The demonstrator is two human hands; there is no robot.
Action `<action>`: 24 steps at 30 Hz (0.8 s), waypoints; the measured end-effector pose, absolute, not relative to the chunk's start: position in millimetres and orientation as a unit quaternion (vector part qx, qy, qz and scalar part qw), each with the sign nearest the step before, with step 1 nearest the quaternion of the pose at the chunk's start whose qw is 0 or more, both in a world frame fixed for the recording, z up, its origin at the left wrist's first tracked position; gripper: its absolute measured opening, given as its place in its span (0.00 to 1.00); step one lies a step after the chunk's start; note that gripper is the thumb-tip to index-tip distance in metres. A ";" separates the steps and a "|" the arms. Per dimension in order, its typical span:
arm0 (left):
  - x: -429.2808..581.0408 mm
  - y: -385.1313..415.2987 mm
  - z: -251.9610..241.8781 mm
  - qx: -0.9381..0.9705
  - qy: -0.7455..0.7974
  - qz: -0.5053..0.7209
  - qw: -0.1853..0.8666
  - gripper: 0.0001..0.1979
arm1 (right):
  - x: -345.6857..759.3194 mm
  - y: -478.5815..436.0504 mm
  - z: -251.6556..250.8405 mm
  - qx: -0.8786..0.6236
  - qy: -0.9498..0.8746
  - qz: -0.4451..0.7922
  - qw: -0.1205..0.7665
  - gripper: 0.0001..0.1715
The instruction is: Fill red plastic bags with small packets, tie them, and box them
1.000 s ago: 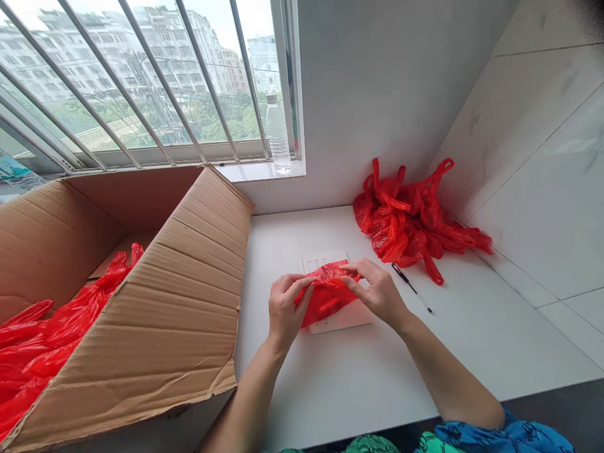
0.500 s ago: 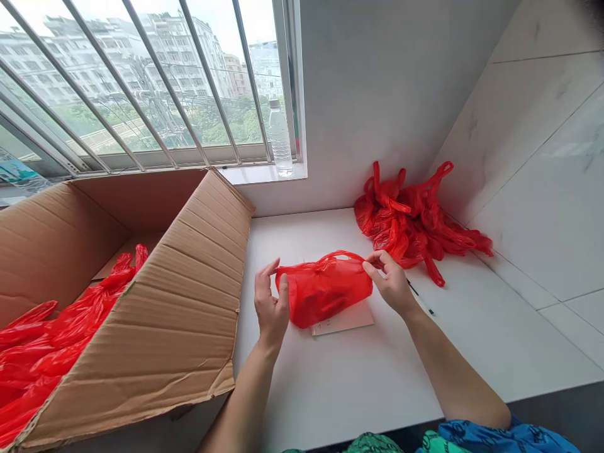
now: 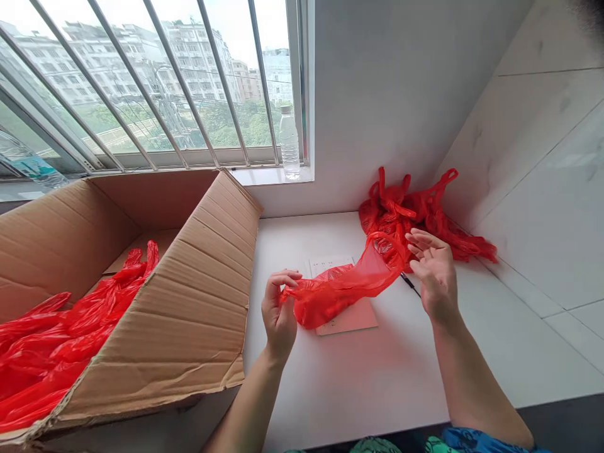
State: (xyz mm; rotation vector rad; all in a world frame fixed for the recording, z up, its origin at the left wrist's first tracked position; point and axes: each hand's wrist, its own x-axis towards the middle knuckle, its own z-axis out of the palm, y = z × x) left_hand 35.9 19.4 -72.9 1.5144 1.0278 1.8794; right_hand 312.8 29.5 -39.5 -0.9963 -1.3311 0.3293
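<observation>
A red plastic bag (image 3: 330,296) stretches sideways above the white table. My left hand (image 3: 282,311) pinches its left end between thumb and fingers. The bag's right end, with a loop handle, flares up beside my right hand (image 3: 434,270). That hand is open, palm turned inward and fingers apart, just right of the bag. Partly covered beneath the bag lies a pale booklet (image 3: 353,318). A dark pen (image 3: 410,283) rests on the table near my right hand, partly hidden by it.
A large cardboard box (image 3: 189,302) stands at the left with red plastic bags (image 3: 89,333) inside. More red bags (image 3: 438,217) are heaped in the back right corner by the wall. A clear water bottle (image 3: 289,145) stands on the sill of the barred window.
My right hand has let go of the bag and moved right and up, its fingers opening. The bag's right side has stretched out and lifted, uncovering more of the booklet. The view shifted slightly.
</observation>
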 end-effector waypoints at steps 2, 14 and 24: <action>40.2 11.6 -68.5 0.599 0.338 0.677 0.262 0.08 | 298.4 10.5 -25.6 -0.387 -0.620 0.067 0.679 0.16; 33.0 0.5 -68.6 0.721 0.283 0.541 0.326 0.09 | 250.3 23.3 -45.5 -0.454 -0.857 0.031 0.243 0.08; 30.2 4.4 -68.0 0.797 0.248 0.478 0.272 0.16 | 240.6 6.6 -42.3 -0.385 -0.890 0.179 0.168 0.26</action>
